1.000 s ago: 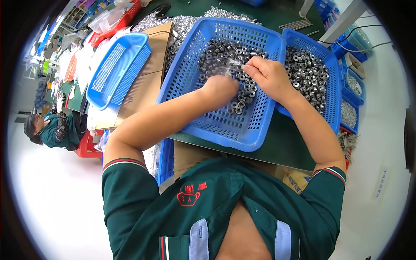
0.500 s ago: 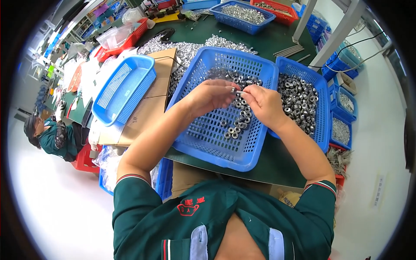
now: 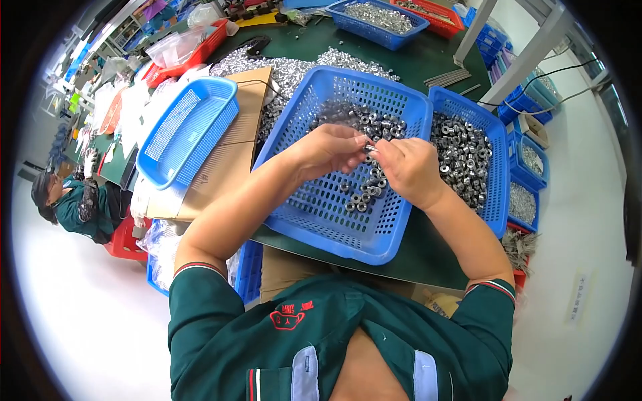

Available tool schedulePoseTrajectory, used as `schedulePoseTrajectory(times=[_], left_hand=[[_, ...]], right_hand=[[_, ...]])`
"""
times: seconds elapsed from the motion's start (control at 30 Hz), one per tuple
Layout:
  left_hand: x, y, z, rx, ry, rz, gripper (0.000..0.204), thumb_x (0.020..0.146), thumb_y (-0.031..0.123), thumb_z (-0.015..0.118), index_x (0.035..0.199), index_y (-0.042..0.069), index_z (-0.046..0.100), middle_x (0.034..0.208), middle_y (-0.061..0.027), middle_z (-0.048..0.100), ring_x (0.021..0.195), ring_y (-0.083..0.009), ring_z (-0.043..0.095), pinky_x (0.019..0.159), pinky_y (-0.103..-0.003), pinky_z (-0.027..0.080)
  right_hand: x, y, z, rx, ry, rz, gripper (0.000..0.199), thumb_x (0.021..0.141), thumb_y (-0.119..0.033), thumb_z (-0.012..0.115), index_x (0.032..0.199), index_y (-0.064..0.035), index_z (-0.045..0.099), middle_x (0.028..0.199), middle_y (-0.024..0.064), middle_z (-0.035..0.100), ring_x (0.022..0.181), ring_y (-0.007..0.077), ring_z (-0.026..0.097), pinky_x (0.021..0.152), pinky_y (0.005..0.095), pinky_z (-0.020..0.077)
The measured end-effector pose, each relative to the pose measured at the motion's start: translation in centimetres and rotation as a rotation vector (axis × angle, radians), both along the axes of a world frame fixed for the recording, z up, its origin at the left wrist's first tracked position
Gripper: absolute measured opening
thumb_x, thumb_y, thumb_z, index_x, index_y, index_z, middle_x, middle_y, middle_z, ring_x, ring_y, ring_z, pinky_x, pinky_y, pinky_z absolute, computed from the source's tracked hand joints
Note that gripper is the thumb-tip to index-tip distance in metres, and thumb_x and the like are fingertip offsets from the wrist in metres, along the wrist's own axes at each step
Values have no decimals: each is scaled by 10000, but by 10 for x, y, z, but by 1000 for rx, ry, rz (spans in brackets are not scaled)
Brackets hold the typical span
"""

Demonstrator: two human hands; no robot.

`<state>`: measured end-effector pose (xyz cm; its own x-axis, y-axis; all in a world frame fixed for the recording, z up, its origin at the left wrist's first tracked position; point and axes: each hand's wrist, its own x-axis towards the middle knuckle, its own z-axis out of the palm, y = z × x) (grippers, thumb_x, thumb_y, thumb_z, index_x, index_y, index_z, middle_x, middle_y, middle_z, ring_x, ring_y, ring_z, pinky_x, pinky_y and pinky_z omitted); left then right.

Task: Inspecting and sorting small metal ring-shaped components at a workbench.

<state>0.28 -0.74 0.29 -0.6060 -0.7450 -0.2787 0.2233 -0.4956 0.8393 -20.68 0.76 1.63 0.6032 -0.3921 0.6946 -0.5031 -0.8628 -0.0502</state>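
Note:
Above the large blue basket point(image 3: 348, 244), my two hands meet at the fingertips. My left hand point(image 3: 328, 152) pinches a small, dark metal ring-shaped piece point(image 3: 368, 146). Closed beside it, my right hand point(image 3: 409, 167) grips a thin, shiny metal piece at the ring; its fingers hide most of it. Below and behind my hands, loose metal rings point(image 3: 362, 200) lie in the basket, thickest toward its far side. To the right, a second blue basket point(image 3: 496, 180) is heaped with similar rings.
A pale blue empty-looking basket point(image 3: 155, 144) rests on cardboard point(image 3: 224, 157) at the left. Behind lies a pile of shiny small parts point(image 3: 294, 70). Metal rods point(image 3: 447, 77) lie near a white post point(image 3: 525, 57). A seated co-worker point(image 3: 83, 204) is far left.
My hands stay together over the basket; the fingertips have closed further around the small metal pieces, hiding more of them. The whole view has shifted slightly.

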Motion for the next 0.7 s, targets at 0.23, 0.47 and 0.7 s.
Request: schedulePoseTrajectory(times=[0.23, 0.47, 0.7], left_hand=[[-5, 10, 5, -156, -79, 58, 207, 936, 181, 565, 1031, 0, 601, 771, -42, 615, 608, -96, 551, 538, -215, 433], [-15, 18, 18, -664, -438, 156, 157, 915, 95, 569, 1005, -21, 622, 718, -7, 578, 622, -53, 531, 546, -201, 444], [-15, 17, 16, -808, -452, 212, 164, 914, 81, 566, 1037, -21, 602, 783, -34, 596, 694, -81, 562, 629, -225, 478]], right_hand=[[0, 7, -8, 167, -44, -48, 102, 832, -121, 629, 797, -50, 565, 613, 91, 562, 526, 273, 564, 480, 360, 434], [-1, 7, -1, 841, -275, -13, 204, 878, -197, 607, 780, -18, 602, 617, 131, 584, 532, 209, 574, 504, 331, 425], [-9, -6, 5, 1257, -301, 31, 279, 916, -239, 558, 761, -13, 612, 617, -2, 549, 588, 69, 467, 547, 242, 384]])
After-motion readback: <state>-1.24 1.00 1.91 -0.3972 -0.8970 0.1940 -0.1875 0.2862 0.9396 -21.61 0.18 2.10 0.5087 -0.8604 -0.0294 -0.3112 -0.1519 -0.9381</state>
